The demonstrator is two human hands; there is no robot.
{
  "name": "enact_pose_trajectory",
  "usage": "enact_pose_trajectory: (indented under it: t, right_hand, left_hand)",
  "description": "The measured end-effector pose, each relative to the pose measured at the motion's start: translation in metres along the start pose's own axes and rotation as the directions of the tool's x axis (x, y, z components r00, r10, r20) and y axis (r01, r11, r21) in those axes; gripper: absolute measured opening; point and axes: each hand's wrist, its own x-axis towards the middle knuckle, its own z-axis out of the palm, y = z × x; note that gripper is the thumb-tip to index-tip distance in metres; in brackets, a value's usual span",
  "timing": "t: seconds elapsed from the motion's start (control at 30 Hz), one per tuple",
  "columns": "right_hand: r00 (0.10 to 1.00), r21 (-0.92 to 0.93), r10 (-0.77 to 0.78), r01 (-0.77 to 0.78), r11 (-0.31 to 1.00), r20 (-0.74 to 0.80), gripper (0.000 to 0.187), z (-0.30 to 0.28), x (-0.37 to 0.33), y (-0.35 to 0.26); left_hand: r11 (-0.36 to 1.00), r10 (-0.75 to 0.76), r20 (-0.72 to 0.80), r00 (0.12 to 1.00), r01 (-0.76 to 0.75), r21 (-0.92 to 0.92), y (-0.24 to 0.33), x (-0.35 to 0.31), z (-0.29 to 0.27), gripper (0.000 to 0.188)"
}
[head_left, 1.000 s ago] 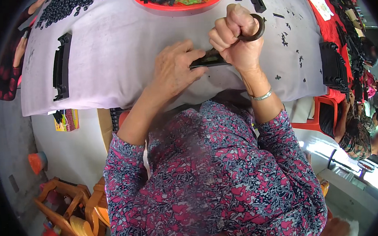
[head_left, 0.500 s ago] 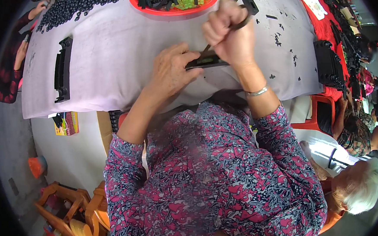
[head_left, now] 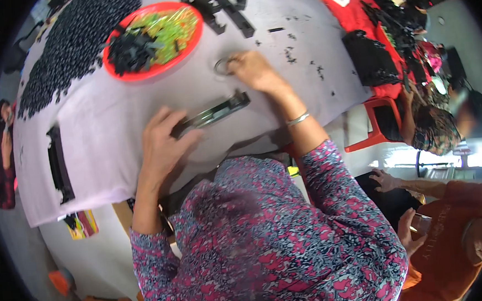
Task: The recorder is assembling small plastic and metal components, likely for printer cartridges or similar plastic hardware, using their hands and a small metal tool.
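My left hand (head_left: 163, 141), fingers spread, straddles 1 end of the strip (head_left: 214, 113) on the bench (head_left: 102, 137); my right hand (head_left: 255, 72) pinches a ring (head_left: 216, 68). Whether the strip is finished, I can't tell; loose parts (head_left: 175, 30) lie in the bowl (head_left: 151, 74).

Open passage over pale tablecloth (head_left: 104, 123) between left hand (head_left: 160, 144) and leftmost black bracket (head_left: 60, 166), red plastic bowl (head_left: 148, 75) blocking beyond, black rails (head_left: 235, 15) obstructing past right hand (head_left: 257, 72)
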Motion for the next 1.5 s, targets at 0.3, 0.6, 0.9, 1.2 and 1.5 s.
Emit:
enact_pose_trajectory:
  t: [0.3, 0.6, 0.9, 1.2, 1.5]
  right_hand:
    - [0.914, -0.158, -0.240, 0.198, 0.967, -0.326, 0.015, 0.029, -0.013, 0.006]
    - [0.880, 0.042, -0.210, 0.251, 0.967, -0.427, 0.011, 0.023, -0.017, 0.011]
    - [0.938, 0.286, 0.008, 0.098, 0.953, -0.346, 0.011, 0.014, -0.018, 0.020]
    - [0.848, -0.350, -0.197, 0.014, 0.937, -0.492, 0.024, -0.069, 0.035, 0.117]
    - [0.961, -0.835, -0.259, 0.064, 0.547, -0.096, 0.028, -0.088, 0.068, 0.155]
  left_hand:
    - [0.968, -0.160, -0.375, 0.913, 0.070, -0.242, -0.044, 0.001, -0.003, 0.014]
    - [0.768, -0.507, -0.375, 0.776, 0.210, -0.605, -0.057, -0.003, -0.003, 0.021]
    - [0.759, -0.513, -0.334, 0.791, 0.235, -0.608, -0.043, -0.005, -0.011, 0.043]
    - [0.833, -0.447, -0.349, 0.824, 0.242, -0.497, -0.040, -0.002, -0.006, 0.047]
    - [0.832, -0.448, -0.320, 0.834, 0.259, -0.490, -0.035, -0.004, -0.005, 0.046]
